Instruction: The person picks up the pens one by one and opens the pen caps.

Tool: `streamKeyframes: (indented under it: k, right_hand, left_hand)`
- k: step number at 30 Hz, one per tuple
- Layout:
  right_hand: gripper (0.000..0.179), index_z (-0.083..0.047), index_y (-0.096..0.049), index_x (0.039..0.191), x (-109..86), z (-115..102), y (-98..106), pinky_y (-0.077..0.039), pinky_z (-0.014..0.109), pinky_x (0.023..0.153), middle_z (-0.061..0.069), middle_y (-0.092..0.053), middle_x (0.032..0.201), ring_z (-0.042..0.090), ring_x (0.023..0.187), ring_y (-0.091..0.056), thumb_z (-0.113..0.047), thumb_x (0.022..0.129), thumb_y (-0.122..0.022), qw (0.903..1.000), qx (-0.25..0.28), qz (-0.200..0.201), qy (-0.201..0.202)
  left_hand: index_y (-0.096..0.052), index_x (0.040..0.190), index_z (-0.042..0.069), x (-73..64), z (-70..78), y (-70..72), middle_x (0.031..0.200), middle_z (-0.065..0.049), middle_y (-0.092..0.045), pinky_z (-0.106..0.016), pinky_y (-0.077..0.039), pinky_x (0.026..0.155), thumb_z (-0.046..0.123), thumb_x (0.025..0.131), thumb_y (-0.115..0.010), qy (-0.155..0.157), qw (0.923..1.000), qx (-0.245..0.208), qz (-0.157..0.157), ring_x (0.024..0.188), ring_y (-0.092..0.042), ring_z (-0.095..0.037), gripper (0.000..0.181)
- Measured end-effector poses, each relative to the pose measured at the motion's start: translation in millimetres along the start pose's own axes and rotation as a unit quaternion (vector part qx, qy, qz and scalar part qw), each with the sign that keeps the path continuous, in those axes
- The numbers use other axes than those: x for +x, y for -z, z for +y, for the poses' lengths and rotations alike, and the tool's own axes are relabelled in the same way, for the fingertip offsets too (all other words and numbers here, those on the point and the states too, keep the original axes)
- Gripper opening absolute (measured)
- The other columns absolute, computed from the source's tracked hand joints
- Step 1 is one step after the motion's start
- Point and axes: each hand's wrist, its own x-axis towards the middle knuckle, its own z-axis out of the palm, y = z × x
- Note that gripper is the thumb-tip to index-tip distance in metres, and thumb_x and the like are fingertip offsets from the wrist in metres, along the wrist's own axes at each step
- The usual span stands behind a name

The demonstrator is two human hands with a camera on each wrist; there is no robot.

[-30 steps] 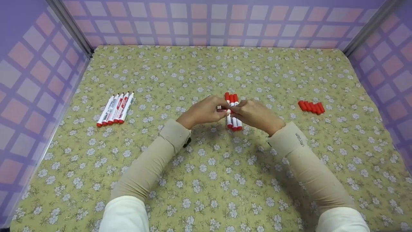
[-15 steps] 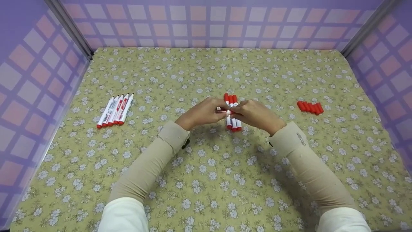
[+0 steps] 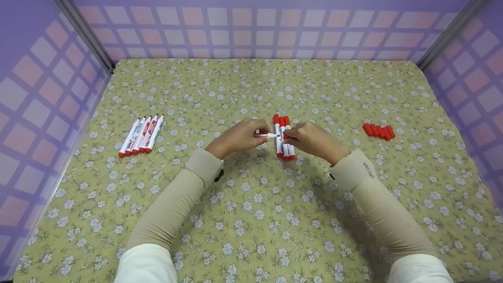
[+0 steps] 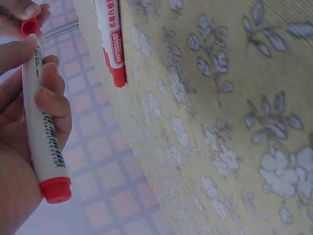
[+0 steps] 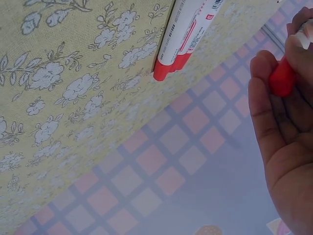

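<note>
My left hand (image 3: 239, 137) grips an uncapped whiteboard marker (image 4: 39, 127), white with a red end plug and a printed barcode. Its dark tip points right in the head view. Opposite it, my right hand (image 3: 314, 140) pinches a red marker cap (image 5: 282, 78), whose hollow mouth faces the tip in the left wrist view. A small gap separates tip and cap. Below both hands, three capped whiteboard markers (image 3: 279, 147) lie side by side on the flowered cloth, red caps pointing away from me; my right fingers partly cover them in the head view.
On the left lies a row of several uncapped white markers (image 3: 137, 133), tips pointing away. To the right, several loose red caps (image 3: 379, 131) lie in a row. Checked purple panels (image 3: 243, 31) stand at the back and both sides of the cloth-covered table (image 3: 235, 220).
My left hand has drawn left with the marker, so its tip now shows apart from the cap. My right hand has stayed almost in place with the cap.
</note>
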Motion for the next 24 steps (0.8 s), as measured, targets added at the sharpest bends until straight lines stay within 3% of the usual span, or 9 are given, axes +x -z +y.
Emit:
streamKeyframes:
  k: [3, 10, 16, 24]
  right_hand:
    - [0.012, -0.004, -0.07, 0.088, -0.5, 0, -1, -0.048, 0.026, 0.054, 0.009, -0.068, 0.075, 0.014, 0.059, -0.058, -0.013, 0.093, -0.063, 1.0, -0.004, -0.007, -0.005]
    - [0.013, -0.004, -0.072, 0.091, -1.3, 0, -2, -0.051, 0.027, 0.055, 0.01, -0.069, 0.077, 0.016, 0.062, -0.062, -0.013, 0.093, -0.063, 0.9998, -0.005, -0.018, -0.009]
    - [0.013, -0.004, -0.071, 0.088, -2.6, 0, -2, -0.047, 0.025, 0.053, 0.009, -0.068, 0.073, 0.014, 0.058, -0.059, -0.011, 0.094, -0.062, 0.9998, 0.004, -0.017, -0.002]
    - [0.012, -0.004, -0.07, 0.086, -3.7, 1, -4, -0.046, 0.025, 0.053, 0.008, -0.067, 0.073, 0.012, 0.058, -0.056, -0.011, 0.093, -0.063, 0.9996, 0.006, -0.026, 0.006]
  left_hand:
    - [-0.067, 0.106, 0.007, -3.6, -5.7, 2.6, 0.1, -0.007, -0.065, -0.032, -0.048, 0.07, 0.017, 0.096, -0.059, 0.019, 0.9998, 0.005, 0.004, 0.08, -0.056, -0.016, 0.017]
    - [-0.066, 0.113, 0.007, -13.4, -18.4, 9.9, 0.11, -0.007, -0.064, -0.035, -0.051, 0.083, 0.02, 0.097, -0.057, 0.052, 0.9984, 0.015, 0.013, 0.097, -0.06, -0.018, 0.022]
    - [-0.067, 0.112, 0.01, -22.3, -29.5, 16.8, 0.1, -0.004, -0.065, -0.033, -0.048, 0.066, 0.023, 0.098, -0.056, 0.091, 0.9953, -0.007, 0.031, 0.078, -0.057, -0.018, 0.022]
    - [-0.066, 0.114, 0.01, -33.9, -45.0, 26.5, 0.104, -0.006, -0.066, -0.034, -0.047, 0.07, 0.025, 0.097, -0.057, 0.139, 0.9884, 0.008, 0.061, 0.08, -0.057, -0.019, 0.024]
